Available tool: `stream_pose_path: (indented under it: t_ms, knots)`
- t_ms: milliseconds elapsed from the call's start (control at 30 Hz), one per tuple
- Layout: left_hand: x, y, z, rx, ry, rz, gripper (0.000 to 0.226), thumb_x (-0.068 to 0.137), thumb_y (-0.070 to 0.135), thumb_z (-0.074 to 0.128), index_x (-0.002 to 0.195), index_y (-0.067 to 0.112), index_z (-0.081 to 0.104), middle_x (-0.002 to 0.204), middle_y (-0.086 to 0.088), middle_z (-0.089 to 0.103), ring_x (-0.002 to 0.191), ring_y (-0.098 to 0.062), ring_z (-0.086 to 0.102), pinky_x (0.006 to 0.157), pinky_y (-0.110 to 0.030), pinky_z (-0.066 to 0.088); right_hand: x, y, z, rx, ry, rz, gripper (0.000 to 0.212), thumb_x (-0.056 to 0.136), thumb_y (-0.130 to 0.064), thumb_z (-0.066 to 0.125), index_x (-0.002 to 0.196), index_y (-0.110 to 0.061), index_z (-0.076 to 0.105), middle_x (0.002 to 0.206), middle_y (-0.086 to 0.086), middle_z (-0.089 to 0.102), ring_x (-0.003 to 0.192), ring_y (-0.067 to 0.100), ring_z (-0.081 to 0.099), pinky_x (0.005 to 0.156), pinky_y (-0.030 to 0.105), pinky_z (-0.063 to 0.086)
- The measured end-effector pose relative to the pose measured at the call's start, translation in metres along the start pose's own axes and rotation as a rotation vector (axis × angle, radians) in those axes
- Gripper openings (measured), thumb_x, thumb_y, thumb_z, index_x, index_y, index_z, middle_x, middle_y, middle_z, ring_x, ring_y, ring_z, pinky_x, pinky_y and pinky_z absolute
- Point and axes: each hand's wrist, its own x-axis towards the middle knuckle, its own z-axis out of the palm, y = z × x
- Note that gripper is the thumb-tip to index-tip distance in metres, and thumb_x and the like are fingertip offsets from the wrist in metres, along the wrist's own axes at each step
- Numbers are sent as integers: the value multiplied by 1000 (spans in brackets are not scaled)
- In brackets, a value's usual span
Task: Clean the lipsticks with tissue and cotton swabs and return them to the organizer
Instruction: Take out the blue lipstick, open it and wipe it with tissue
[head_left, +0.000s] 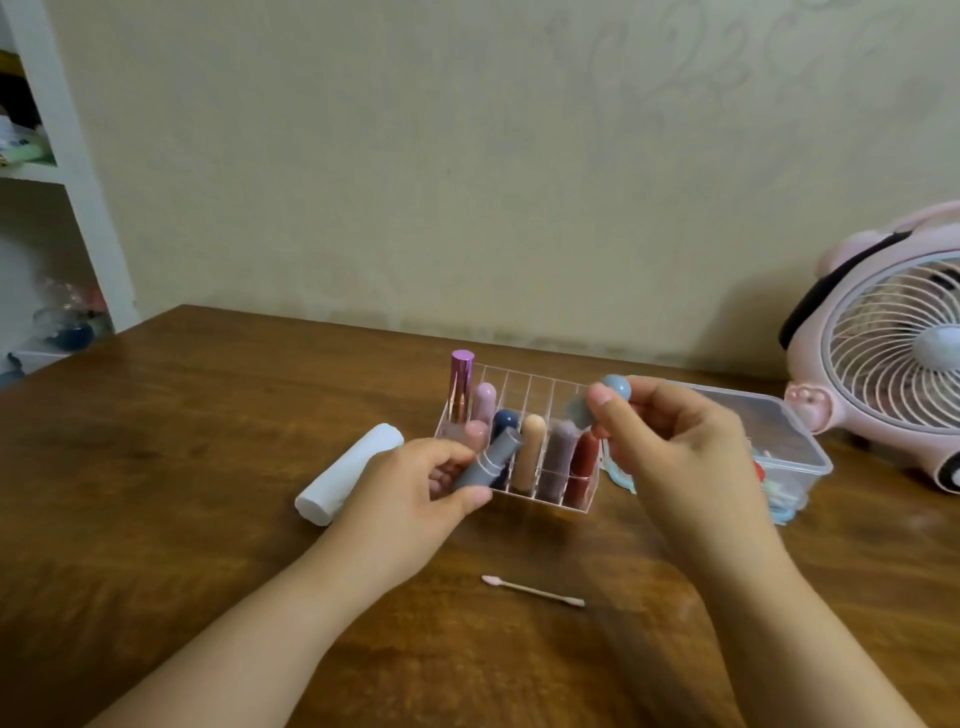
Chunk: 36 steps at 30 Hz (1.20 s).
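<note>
Grey lipstick (488, 460) — gripped in left hand (415, 493) just before the organizer (519, 441); blue-grey cap (605, 402) pinched in right hand (675, 441). Uncapped, probably — next, cotton swab (532, 591) needed.

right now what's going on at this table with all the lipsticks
A person is partway through cleaning lipsticks. The left hand grips a grey lipstick tube just in front of the clear organizer, which holds several more lipsticks standing upright. The right hand holds up the blue-grey cap, apparently taken off that tube. A cotton swab lies on the table nearer the person, and a white tissue roll lies to the left.
</note>
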Motion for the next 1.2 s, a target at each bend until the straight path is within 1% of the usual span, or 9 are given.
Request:
stream_pose_path:
  t_ms: [67, 167, 400, 500, 633, 800, 933, 1033, 1200]
  knots:
    - [3, -4, -1, -71, 41, -49, 24, 85, 26, 67, 106, 36, 58, 92, 21, 61, 87, 2, 59, 72, -8, 46, 1, 4, -1, -117, -95, 48, 13, 79, -37, 67, 85, -26, 68, 72, 0, 69, 63, 8, 61, 56, 19, 49]
    - [4, -6, -2, -156, 66, -78, 25, 85, 22, 68, 108, 29, 63, 92, 15, 67, 88, -4, 64, 80, -19, 52, 0, 20, 9, -427, -243, 61, 11, 82, -35, 69, 84, -25, 67, 67, -7, 63, 61, 1, 57, 56, 13, 44]
    - [1, -4, 1, -263, 21, -93, 22, 87, 20, 66, 91, 40, 60, 89, 18, 69, 86, 5, 64, 77, -11, 49, -4, 36, 25, -671, -454, 75, 25, 84, -38, 68, 106, -27, 68, 88, -10, 65, 80, 2, 58, 73, 17, 48]
    - [0, -3, 2, -342, -7, -121, 19, 90, 19, 61, 98, 37, 61, 88, 17, 72, 88, 2, 66, 85, -24, 53, -2, 37, 26, -690, -488, 96, 29, 84, -39, 68, 111, -28, 65, 84, -13, 59, 74, 1, 53, 70, 13, 45]
    - [0, 1, 3, -393, -50, -138, 29, 95, 19, 53, 122, 27, 56, 97, 15, 70, 89, 0, 67, 82, -24, 55, -2, 39, 27, -737, -520, 91, 32, 82, -40, 68, 112, -28, 64, 79, -13, 57, 71, 1, 52, 66, 13, 44]
    - [-1, 4, 2, -475, -117, -212, 23, 99, 18, 44, 113, 31, 57, 88, 12, 69, 78, -11, 65, 78, -28, 56, -1, 25, 19, -792, -443, 73, 43, 85, -41, 65, 126, -32, 56, 84, -13, 51, 75, 3, 48, 61, 11, 38]
    - [-3, 11, -2, -930, -223, -292, 28, 99, 11, 39, 118, 12, 60, 76, -5, 61, 64, -13, 48, 60, -24, 45, -5, 8, 10, -500, -223, -15, 18, 87, -38, 61, 104, -40, 57, 69, -10, 55, 62, 0, 52, 53, 11, 41]
    - [-4, 16, -6, -1181, -330, -310, 38, 89, 14, 47, 125, 7, 54, 76, -11, 58, 58, -14, 47, 53, -24, 45, -7, 4, 12, -260, -282, 94, 5, 87, -41, 58, 89, -44, 56, 74, -7, 63, 67, -6, 57, 55, 9, 44]
    - [-7, 21, -9, -1310, -408, -306, 41, 82, 13, 48, 122, 4, 54, 73, -14, 56, 54, -14, 44, 47, -23, 42, -8, 3, 18, 96, -342, 128, 20, 74, -45, 54, 91, -43, 63, 85, -25, 70, 81, -11, 62, 65, 6, 46]
